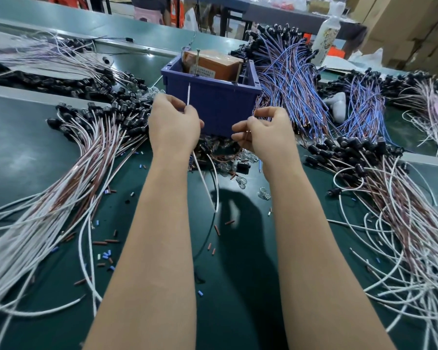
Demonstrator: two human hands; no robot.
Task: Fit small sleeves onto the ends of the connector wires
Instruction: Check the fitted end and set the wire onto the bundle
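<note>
We see the left hand (175, 122) pinching a white wire (189, 94), whose end stands upright in front of the blue bin (213, 102). Just beside it, the right hand (266, 130) curls its fingers round a thin brown wire (247, 136). Wire bundles (74, 173) fan over the green table (23, 147), with small sleeves (106, 256) scattered between them.

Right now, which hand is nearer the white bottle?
Right. The right hand is left of the bottle and closer to the person; the left hand is farther left, pinching a wire.
</note>
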